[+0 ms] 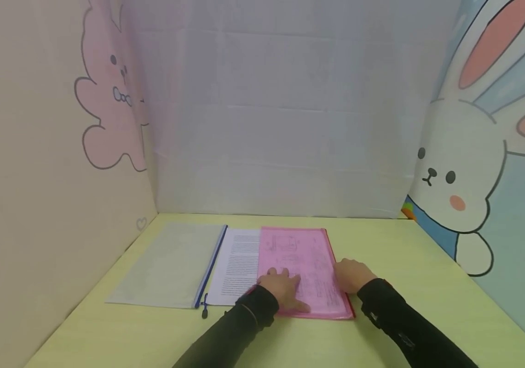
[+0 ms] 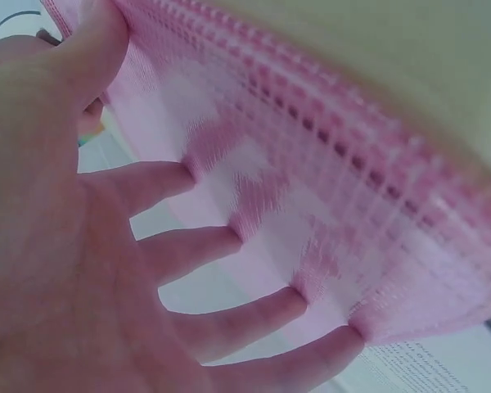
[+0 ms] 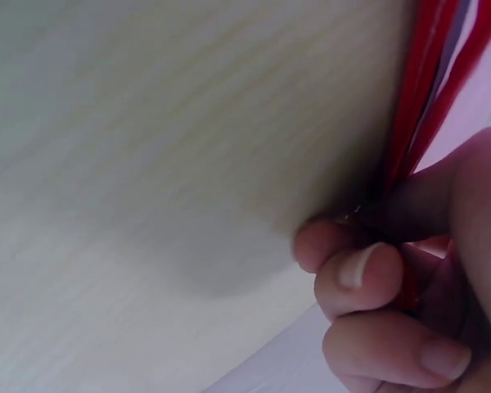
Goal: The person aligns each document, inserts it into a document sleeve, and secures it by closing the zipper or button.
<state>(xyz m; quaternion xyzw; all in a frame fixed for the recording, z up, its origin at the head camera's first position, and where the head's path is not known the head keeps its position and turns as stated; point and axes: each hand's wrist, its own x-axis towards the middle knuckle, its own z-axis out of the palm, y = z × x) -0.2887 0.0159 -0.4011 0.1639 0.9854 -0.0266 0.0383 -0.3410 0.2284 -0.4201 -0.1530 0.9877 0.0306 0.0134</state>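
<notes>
Pink, see-through plastic: a zip file pouch (image 1: 301,268) w/ a red zipper edge lies flat near the middle of the yellow-green table (image 1: 405,255), printed sheets showing through it. The left hand (image 1: 284,287) presses down on the pouch's near-left part, fingers (image 2: 221,244) straight and spread, tips on the plastic as the left wrist cam shows. The right hand (image 1: 350,275) sits at the pouch's right side, by the red zipper edge (image 3: 417,106); in the right wrist cam its fingers (image 3: 356,266) are curled and pinch something at that edge, prob. the zip pull, though it's too hidden to be sure. Both arms in black sleeves. Just left of the pouch, partly tucked under it, a printed text page (image 1: 236,266). Left again, touching that page, a pale clear pouch (image 1: 170,266) w/ a blue zipper strip along its right side, small dark pull at the near end. Cartoon bunny panels wall in the table left and right.
</notes>
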